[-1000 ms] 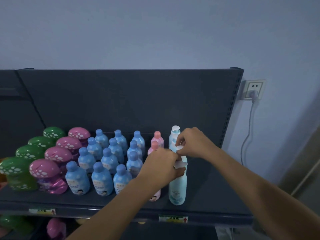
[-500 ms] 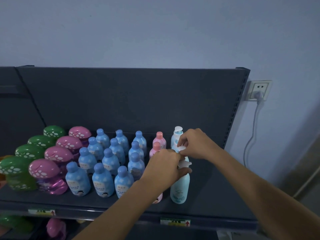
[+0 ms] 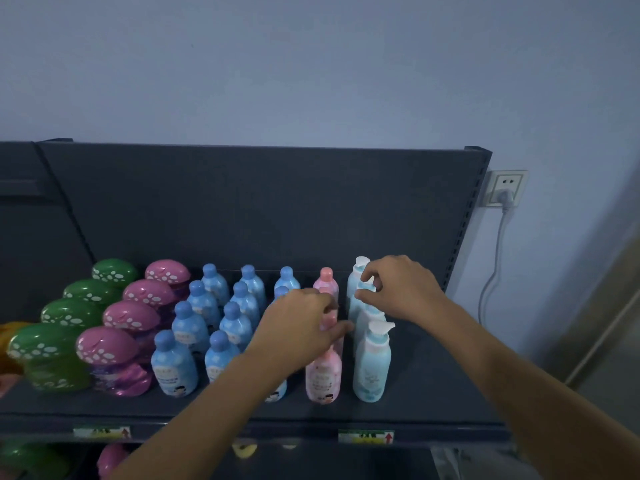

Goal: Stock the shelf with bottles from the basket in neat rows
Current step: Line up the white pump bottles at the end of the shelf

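Right grip [image 3: 398, 289] pinches the pump head of a pale blue pump bottle [image 3: 357, 306] between thumb and forefinger. That bottle stands upright on the shelf [image 3: 433, 393], just in front of the rearmost one in its row. Just left of it, my left grip [image 3: 298, 327] curls thumb and fingers round the neck of a pink bottle [image 3: 329, 318] in the neighbouring row. Nearer me than both grips, the front pink bottle [image 3: 323, 375] and the front pump bottle [image 3: 371, 368] stand side by side. Further left of the left grip I see rows of blue bottles [image 3: 175, 365], then pink mushroom-capped bottles [image 3: 107, 344] and green mushroom-capped bottles [image 3: 38, 344].
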Demonstrator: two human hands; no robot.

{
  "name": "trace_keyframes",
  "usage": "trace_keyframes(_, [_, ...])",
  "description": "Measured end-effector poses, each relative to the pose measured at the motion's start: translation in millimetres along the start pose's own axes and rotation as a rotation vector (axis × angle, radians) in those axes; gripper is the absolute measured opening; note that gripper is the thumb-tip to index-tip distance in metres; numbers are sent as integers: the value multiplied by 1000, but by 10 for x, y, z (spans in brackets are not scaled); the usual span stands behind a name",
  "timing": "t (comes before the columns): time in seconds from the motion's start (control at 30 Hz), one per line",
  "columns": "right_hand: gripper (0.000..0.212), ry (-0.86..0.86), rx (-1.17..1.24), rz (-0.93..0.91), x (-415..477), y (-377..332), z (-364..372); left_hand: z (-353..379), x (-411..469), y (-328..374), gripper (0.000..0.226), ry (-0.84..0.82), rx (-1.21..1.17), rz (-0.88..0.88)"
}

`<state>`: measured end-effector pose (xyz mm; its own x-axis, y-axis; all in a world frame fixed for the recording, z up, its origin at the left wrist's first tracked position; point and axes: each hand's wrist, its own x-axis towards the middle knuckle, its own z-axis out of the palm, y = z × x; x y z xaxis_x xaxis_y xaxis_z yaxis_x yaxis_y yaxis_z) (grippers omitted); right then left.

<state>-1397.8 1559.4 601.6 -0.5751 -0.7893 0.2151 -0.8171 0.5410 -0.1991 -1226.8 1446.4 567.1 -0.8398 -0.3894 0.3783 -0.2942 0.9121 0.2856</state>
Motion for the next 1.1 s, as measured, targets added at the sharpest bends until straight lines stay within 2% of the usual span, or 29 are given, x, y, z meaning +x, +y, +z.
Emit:
trace_keyframes(0.23, [22, 96, -2, -36, -319, -825, -22, -671, -431, -709, 34, 37, 39, -37])
trace_keyframes(0.63, [36, 52, 136, -63, -1046, -2896, 831, -1425, -1940, -2343, 39, -81, 35, -47])
trace_keyframes(0.8, [40, -39, 169, -106, -1442, -3538, 1485, -1372, -2749, -2931, 31, -162, 43, -94])
trace_keyframes(0.9, [37, -63, 186, -129, -1670, -3758, 1911, -1193, -3165, -3190, 36, -234, 17, -145])
trace_keyframes(1.1, [42, -260, 217, -54, -2056, -3936, 2740, -626, -3821, -3508, 45, -343, -58, -252])
